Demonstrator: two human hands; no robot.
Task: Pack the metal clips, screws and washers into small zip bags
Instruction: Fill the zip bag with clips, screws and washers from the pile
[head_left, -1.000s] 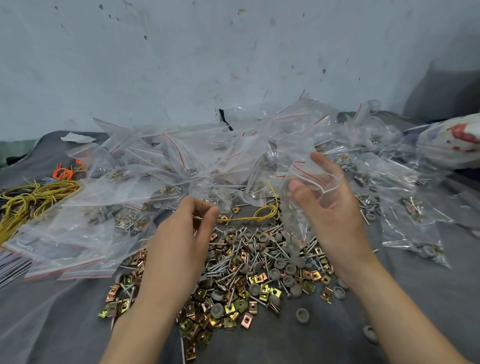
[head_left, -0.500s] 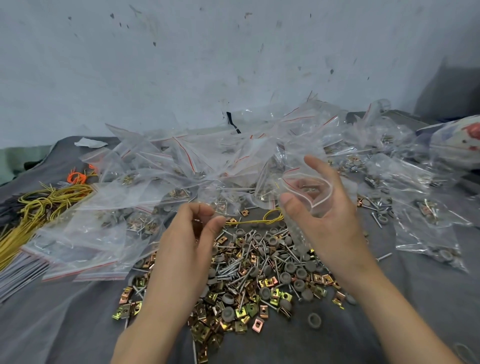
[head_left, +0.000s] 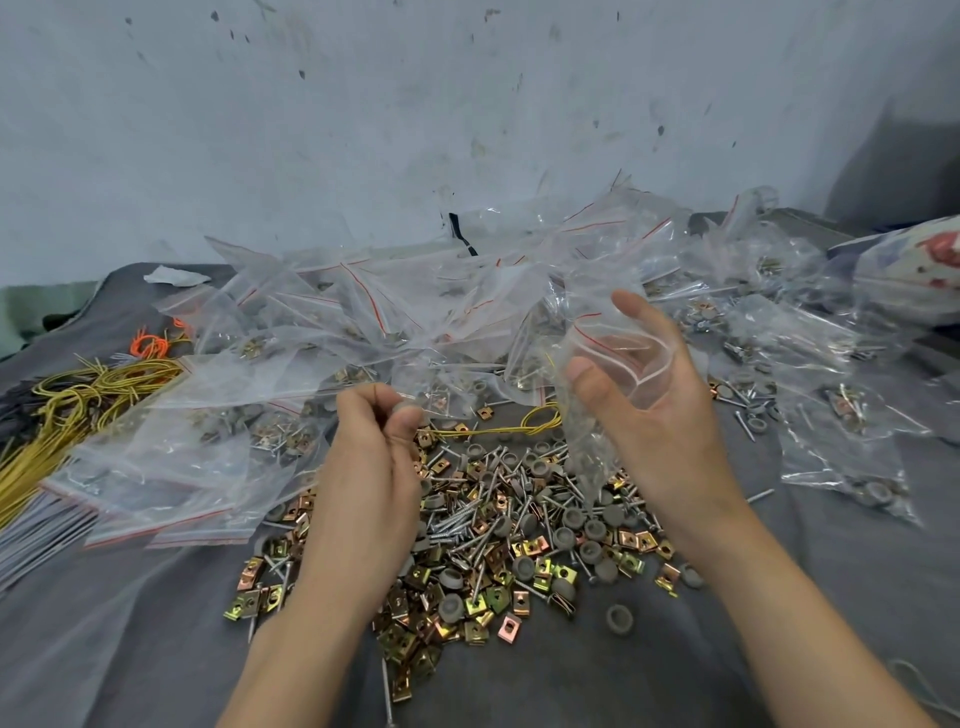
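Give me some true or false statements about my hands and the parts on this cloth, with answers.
1. The right hand holds a clear plastic zip bag with a red stripe, mouth open. True.
2. The left hand lies flat on the grey cloth. False: it is raised, pinching what looks like a small grey round washer.
3. A loose pile of brass-coloured clips, steel screws and grey washers lies under both hands. True.
4. The bundle of yellow wires lies on the right. False: on the left.

The left hand (head_left: 370, 475) covers part of the pile of clips, screws and washers (head_left: 498, 522); what its curled fingers (head_left: 363, 401) pinch is unclear. The yellow wires (head_left: 72, 402) run off the left edge, a printed bag (head_left: 922, 265) off the right.
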